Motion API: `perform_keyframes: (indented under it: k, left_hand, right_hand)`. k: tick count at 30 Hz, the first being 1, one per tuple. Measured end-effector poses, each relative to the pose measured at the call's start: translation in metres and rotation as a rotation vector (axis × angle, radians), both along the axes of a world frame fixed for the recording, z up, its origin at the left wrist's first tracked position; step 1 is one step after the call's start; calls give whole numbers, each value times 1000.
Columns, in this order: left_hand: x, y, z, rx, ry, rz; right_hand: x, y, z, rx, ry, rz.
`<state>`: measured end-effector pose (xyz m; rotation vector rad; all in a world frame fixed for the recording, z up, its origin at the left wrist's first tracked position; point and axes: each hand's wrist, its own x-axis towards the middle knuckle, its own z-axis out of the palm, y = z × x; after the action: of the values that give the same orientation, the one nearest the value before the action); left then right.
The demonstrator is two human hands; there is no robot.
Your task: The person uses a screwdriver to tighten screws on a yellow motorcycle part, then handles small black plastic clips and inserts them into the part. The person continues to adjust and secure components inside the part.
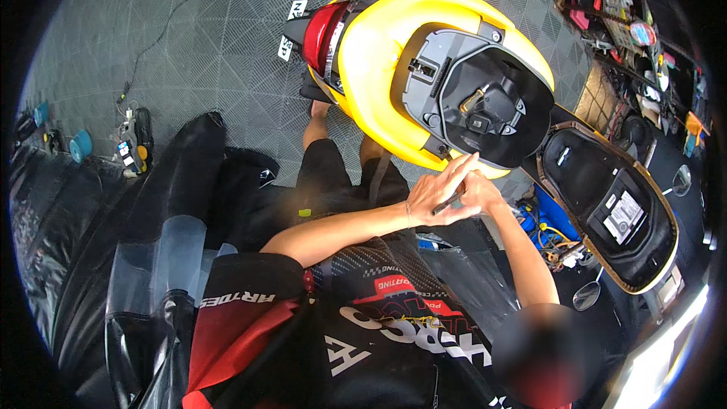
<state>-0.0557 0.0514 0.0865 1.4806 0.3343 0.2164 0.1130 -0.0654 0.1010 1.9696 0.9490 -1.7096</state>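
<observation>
My left hand [429, 194] reaches in from the left, its fingers stretched up and to the right toward the lower edge of a yellow scooter body [369, 45]. My right hand [482, 194] meets it from the right, and the two overlap. A slim dark rod [447, 204] slants between them, apparently gripped in my right hand; its far end is hidden. Just beyond my fingers lies the black underseat storage bucket [496, 68], uncovered. The scooter's seat [617, 216] is tipped over to the right, its black underside showing a white label.
A red tail light [326, 42] is at the scooter's left end. Blue bins with cables [549, 216] stand below the seat. Crowded tool shelves [644, 45] line the right. Black covers [151, 220] lie at left, and a thin cable [155, 42] crosses the tiled floor.
</observation>
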Motion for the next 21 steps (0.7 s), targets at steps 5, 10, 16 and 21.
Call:
perform_keyframes:
  k: [5, 10, 16, 21]
  left_hand:
    - [53, -22, -7, -413, -2, 18]
    - [87, -20, -19, -298, 154, -159]
    - [118, -12, -27, -264, 307, -469]
    - [143, -16, -29, -266, 362, -693]
  right_hand:
    - [-8, -60, -20, 520, 276, -735]
    - [-30, -46, -14, 168, 214, -1378]
    - [-35, -19, 7, 218, 184, -1565]
    - [-49, -30, -5, 266, 305, -2022]
